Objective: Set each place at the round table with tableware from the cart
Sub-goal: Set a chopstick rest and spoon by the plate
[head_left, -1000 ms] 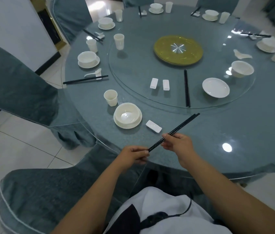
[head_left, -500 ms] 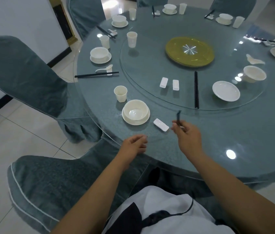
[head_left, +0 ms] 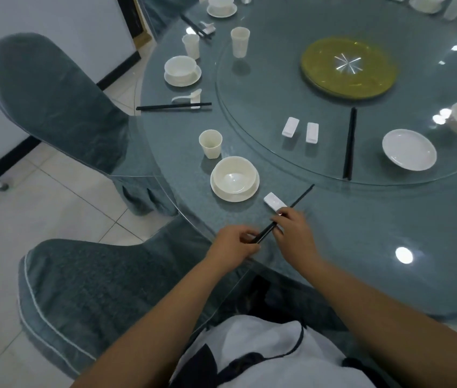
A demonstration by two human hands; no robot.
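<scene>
At lower centre, the left hand [head_left: 234, 243] pinches the butt of the black chopstick pair [head_left: 283, 214] and the right hand [head_left: 294, 228] grips mid-shaft. Align both tips, then lower them onto the white rectangular ceramic rest [head_left: 275, 203] on the glass-topped desk [head_left: 389, 219].

The chopsticks [head_left: 283, 214], upright half a second ago, now slant low beside the rest [head_left: 275, 202], both hands gripping
</scene>
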